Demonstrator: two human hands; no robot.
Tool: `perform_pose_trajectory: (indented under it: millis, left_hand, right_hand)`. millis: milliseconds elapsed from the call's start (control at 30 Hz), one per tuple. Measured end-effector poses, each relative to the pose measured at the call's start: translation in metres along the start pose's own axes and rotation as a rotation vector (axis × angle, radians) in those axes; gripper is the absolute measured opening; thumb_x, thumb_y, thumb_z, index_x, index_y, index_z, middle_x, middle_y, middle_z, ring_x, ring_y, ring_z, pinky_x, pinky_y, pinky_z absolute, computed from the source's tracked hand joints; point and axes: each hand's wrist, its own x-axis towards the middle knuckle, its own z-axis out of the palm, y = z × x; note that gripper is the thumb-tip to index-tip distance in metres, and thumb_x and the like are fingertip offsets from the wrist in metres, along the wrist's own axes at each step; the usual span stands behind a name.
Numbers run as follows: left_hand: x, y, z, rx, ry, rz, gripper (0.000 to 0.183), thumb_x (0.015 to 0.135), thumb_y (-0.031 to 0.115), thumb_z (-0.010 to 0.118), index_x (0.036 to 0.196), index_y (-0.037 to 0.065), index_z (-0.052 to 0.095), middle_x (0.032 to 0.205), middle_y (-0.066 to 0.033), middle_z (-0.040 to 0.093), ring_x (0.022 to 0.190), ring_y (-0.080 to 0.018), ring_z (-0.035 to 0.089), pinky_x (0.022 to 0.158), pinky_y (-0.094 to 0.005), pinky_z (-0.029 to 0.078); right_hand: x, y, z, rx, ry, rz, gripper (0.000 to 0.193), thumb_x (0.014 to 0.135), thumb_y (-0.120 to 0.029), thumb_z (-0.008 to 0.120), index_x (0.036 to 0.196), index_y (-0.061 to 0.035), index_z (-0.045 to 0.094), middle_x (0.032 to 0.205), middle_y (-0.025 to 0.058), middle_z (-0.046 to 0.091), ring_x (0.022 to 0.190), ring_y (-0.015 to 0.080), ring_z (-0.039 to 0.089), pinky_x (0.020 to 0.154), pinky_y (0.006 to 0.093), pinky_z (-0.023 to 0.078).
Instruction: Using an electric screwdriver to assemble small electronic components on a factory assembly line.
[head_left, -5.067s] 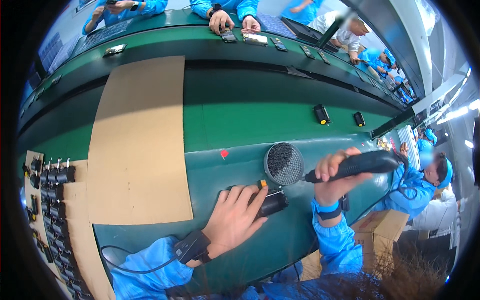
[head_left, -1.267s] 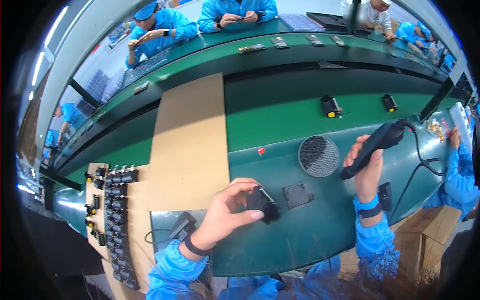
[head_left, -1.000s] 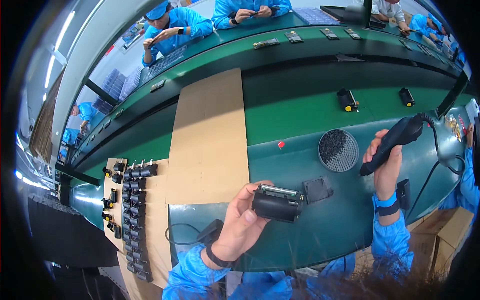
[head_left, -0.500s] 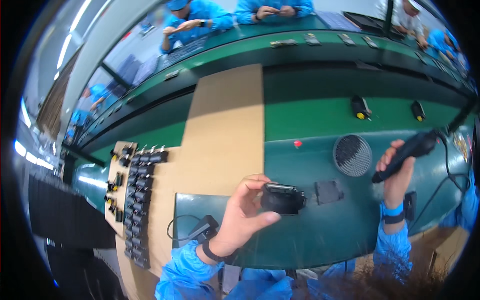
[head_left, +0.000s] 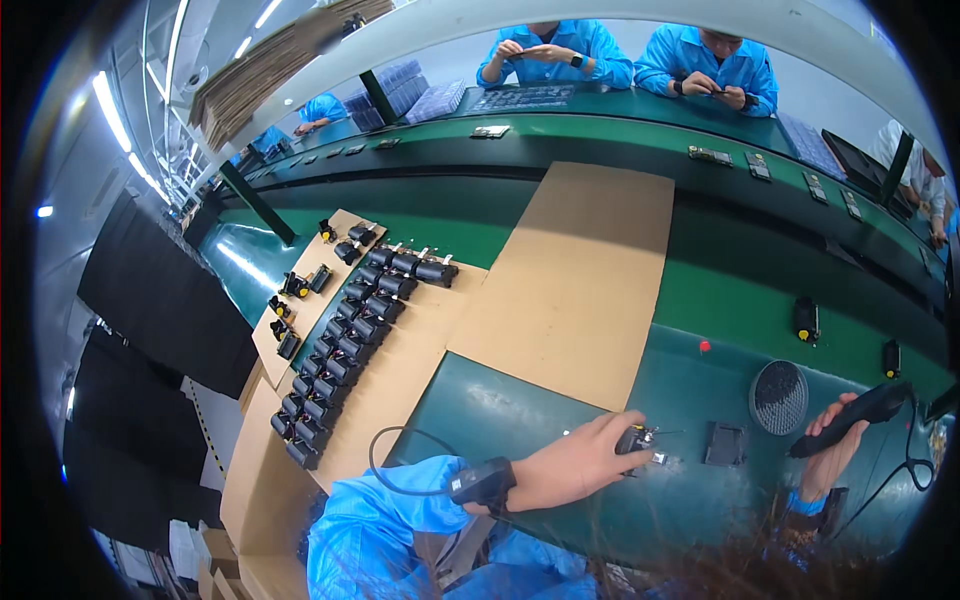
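Note:
My left hand [head_left: 580,462] is closed from above over a small black device [head_left: 632,440] on the green table. My fingers and palm hide most of it; a yellowish bit and a thin wire or pin show at its right side. My right hand [head_left: 826,440] grips a black corded handheld tool [head_left: 860,415], like an electric screwdriver, its narrow end pointing left. A flat, square black part [head_left: 726,443] lies between my hands. Just behind it stands a round dish [head_left: 778,397] with a studded or ridged inside. A black block [head_left: 482,483] with a looped cord is at my left wrist.
Rows of black device housings [head_left: 345,345] stand on cardboard [head_left: 590,280] at left. Several yellow-marked units [head_left: 295,285] lie beyond them. Two black units [head_left: 806,320] rest on the green belt at right. A small red piece [head_left: 705,346] lies nearby. Co-workers in blue sit across the line.
The view has swung left. My left hand has turned over and lowered the black device from a raised hold to the tabletop. My right hand still holds the corded tool.

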Motion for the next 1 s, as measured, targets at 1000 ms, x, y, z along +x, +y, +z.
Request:
perform_pose_trajectory:
  millis: [1000]
  left_hand:
    - [-0.069,-0.174,-0.097,0.697,0.834,-0.673,0.042,0.077,0.021,0.081,0.110,0.008,0.058,0.132,-0.0167,0.053,0.123,-0.0395,0.050,0.100,-0.0514,0.039]
  right_hand:
    - [0.001,-0.031,-0.014,-0.352,-0.030,0.025,0.045,0.106,-0.039,0.051,0.126,0.0010,0.055,0.094,0.0053,0.060,0.081,0.0146,0.061,0.074,0.0305,0.051]
